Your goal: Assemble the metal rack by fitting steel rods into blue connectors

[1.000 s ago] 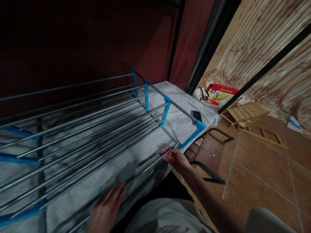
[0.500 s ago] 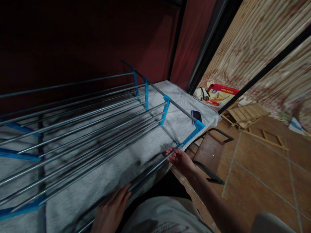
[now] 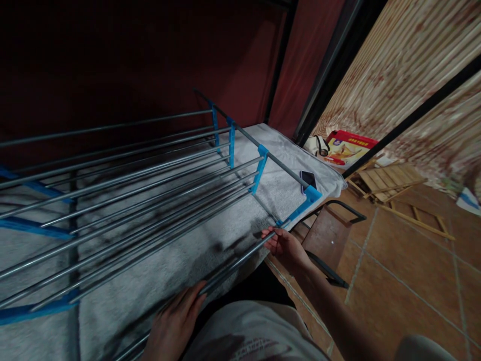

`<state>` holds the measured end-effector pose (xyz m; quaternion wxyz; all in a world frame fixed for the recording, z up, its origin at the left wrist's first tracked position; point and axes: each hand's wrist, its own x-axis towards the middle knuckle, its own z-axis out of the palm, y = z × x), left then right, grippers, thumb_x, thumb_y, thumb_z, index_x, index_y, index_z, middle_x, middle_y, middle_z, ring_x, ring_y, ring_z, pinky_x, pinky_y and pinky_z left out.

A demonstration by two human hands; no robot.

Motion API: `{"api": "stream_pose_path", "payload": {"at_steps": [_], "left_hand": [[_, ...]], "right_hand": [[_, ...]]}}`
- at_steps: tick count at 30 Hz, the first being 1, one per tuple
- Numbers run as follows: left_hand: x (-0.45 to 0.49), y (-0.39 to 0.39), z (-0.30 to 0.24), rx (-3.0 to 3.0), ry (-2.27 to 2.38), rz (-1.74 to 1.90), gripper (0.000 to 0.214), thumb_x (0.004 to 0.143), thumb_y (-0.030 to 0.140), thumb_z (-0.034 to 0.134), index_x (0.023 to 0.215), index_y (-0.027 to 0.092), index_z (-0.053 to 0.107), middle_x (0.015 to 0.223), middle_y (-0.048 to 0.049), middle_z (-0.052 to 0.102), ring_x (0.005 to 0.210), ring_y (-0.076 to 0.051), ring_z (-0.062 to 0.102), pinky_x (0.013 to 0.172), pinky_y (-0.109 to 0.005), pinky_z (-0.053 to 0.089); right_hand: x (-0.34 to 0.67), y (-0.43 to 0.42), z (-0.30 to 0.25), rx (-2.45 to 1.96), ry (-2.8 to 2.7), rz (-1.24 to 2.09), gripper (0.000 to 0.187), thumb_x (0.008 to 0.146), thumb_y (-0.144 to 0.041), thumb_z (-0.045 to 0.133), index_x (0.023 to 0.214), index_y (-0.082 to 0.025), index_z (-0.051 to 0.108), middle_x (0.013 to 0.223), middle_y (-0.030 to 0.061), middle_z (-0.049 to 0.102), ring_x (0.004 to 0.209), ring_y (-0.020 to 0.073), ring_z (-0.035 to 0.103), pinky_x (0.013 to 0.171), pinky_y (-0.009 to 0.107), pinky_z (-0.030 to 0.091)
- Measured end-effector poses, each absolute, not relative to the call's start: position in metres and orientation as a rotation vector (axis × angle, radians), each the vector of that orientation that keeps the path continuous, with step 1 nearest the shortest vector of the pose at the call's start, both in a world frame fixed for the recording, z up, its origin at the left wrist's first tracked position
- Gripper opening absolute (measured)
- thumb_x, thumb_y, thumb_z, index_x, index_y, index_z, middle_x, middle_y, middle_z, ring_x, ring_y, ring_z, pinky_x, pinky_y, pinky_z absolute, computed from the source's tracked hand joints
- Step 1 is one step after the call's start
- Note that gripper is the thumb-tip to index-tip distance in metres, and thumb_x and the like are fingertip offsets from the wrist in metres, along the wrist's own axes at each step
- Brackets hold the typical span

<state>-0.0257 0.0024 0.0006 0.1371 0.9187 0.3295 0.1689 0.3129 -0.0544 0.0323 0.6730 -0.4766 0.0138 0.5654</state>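
Observation:
A rack of long grey metal rods (image 3: 150,175) with blue plastic connectors (image 3: 259,168) lies across a white towel-covered surface (image 3: 180,260). My right hand (image 3: 286,245) is closed round the end of the nearest rod (image 3: 240,258), just below the blue corner piece (image 3: 310,196). My left hand (image 3: 173,321) rests lower down on the same near rod, fingers curled over it. A dark phone (image 3: 308,179) lies on the towel beyond the blue corner piece.
A brown metal-framed chair (image 3: 330,230) stands right of the surface on a tiled floor (image 3: 406,271). A red printed box (image 3: 349,146), a white bag and wooden slat pieces (image 3: 391,180) lie by the patterned wall. Dark red wall behind.
Both hands have stayed on the near rod, the left hand gripping a little higher along it. The view has shifted slightly, so the rack sits a bit further right.

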Motion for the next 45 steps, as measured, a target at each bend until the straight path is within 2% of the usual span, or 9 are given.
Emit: {"api": "stream_pose_path", "payload": {"at_steps": [14, 18, 25, 30, 35, 40, 45], "left_hand": [[-0.013, -0.003, 0.013, 2.622, 1.043, 0.509, 0.036, 0.102, 0.042, 0.04, 0.119, 0.026, 0.067, 0.1, -0.0011, 0.077, 0.083, -0.015, 0.075, 0.073, -0.024, 0.06], [-0.009, -0.008, 0.016, 2.679, 1.109, 0.415, 0.032, 0.103, 0.033, 0.04, 0.122, 0.025, 0.065, 0.102, -0.0029, 0.076, 0.082, -0.017, 0.074, 0.071, -0.027, 0.057], [0.003, -0.021, 0.038, 2.676, 1.185, 0.095, 0.039, 0.098, 0.014, 0.043, 0.134, 0.023, 0.054, 0.112, -0.0077, 0.068, 0.103, -0.021, 0.066, 0.088, -0.036, 0.052], [0.006, -0.028, 0.045, 2.704, 1.202, -0.014, 0.047, 0.094, 0.008, 0.044, 0.139, 0.019, 0.046, 0.115, -0.0079, 0.064, 0.103, -0.022, 0.062, 0.092, -0.037, 0.048], [0.008, -0.033, 0.047, 2.751, 1.235, 0.014, 0.046, 0.096, 0.009, 0.039, 0.14, 0.017, 0.044, 0.115, -0.0102, 0.064, 0.102, -0.022, 0.062, 0.093, -0.037, 0.047], [0.009, -0.031, 0.05, 2.77, 1.163, 0.013, 0.042, 0.097, 0.011, 0.043, 0.138, 0.014, 0.045, 0.113, -0.0103, 0.065, 0.101, -0.021, 0.061, 0.09, -0.035, 0.046], [0.008, -0.029, 0.053, 2.779, 1.154, 0.026, 0.038, 0.098, 0.014, 0.042, 0.136, 0.015, 0.047, 0.11, -0.0092, 0.066, 0.099, -0.02, 0.062, 0.089, -0.033, 0.045]], "right_hand": [[0.316, -0.058, 0.023, -1.105, -0.003, 1.252, 0.013, 0.087, -0.024, 0.062, 0.096, -0.016, 0.066, 0.094, 0.0066, 0.074, 0.079, 0.0141, 0.07, 0.077, 0.024, 0.058], [0.311, -0.062, 0.018, -1.109, -0.02, 1.305, 0.018, 0.084, -0.027, 0.068, 0.099, -0.017, 0.067, 0.099, 0.0056, 0.074, 0.081, 0.0139, 0.07, 0.078, 0.025, 0.058], [0.309, -0.067, 0.003, -1.244, -0.1, 1.406, 0.031, 0.071, -0.03, 0.082, 0.098, -0.021, 0.07, 0.104, 0.0038, 0.074, 0.084, 0.0152, 0.072, 0.077, 0.027, 0.061], [0.318, -0.067, -0.009, -1.346, -0.141, 1.374, 0.036, 0.064, -0.032, 0.087, 0.096, -0.02, 0.072, 0.104, 0.0049, 0.074, 0.092, 0.0169, 0.072, 0.079, 0.024, 0.062], [0.32, -0.071, -0.01, -1.389, -0.158, 1.374, 0.039, 0.068, -0.033, 0.086, 0.102, -0.022, 0.073, 0.102, 0.003, 0.075, 0.086, 0.0144, 0.073, 0.079, 0.022, 0.062], [0.321, -0.074, -0.015, -1.415, -0.18, 1.345, 0.037, 0.063, -0.029, 0.09, 0.096, -0.021, 0.074, 0.1, 0.0014, 0.075, 0.082, 0.013, 0.073, 0.077, 0.02, 0.062], [0.324, -0.076, -0.021, -1.437, -0.221, 1.334, 0.032, 0.065, -0.029, 0.089, 0.093, -0.022, 0.075, 0.104, 0.002, 0.075, 0.088, 0.0141, 0.073, 0.08, 0.021, 0.062]]}}
